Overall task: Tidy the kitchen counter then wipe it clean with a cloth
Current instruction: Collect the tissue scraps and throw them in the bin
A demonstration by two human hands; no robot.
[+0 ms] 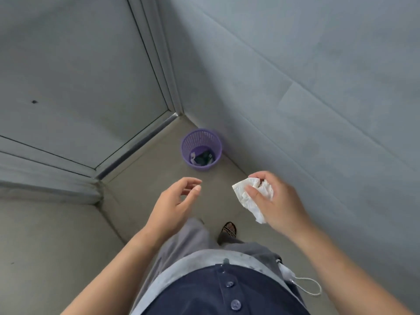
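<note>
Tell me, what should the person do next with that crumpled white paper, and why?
Probably step closer and carry the right hand forward until it is over the purple bin, then let go. Its fingers hold the crumpled white tissue, the bin sits ahead in the corner with rubbish already inside, and the left hand is empty.

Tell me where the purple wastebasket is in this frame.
In the head view, the purple wastebasket stands on the floor in the corner, against the grey wall on the right, ahead of both hands.
</note>
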